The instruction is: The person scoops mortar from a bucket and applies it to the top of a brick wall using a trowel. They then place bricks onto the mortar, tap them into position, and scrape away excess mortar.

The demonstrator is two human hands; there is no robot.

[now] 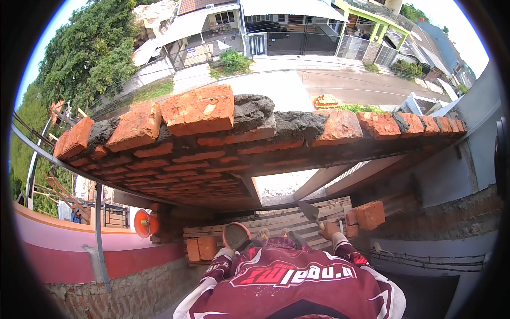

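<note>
My right hand (330,231) is low in the head view, closed around the handle of a trowel (308,211) whose blade points away from me. Beside that hand a stack of orange bricks (370,215) stands on the planks. My left hand (227,252) is down beside a round bucket (237,234); its fingers are too hidden to read. In front of me runs a brick wall (186,166) with grey mortar (300,125) spread between bricks on its top course. A large brick (197,110) sits on the top, left of the middle, next to a thick lump of mortar.
I stand on a wooden plank platform (313,206). Two bricks (201,249) lie at its left end. An orange round container (145,224) and a metal pole (100,234) are at the left. A window opening (281,187) breaks the wall. Beyond lie a street and houses.
</note>
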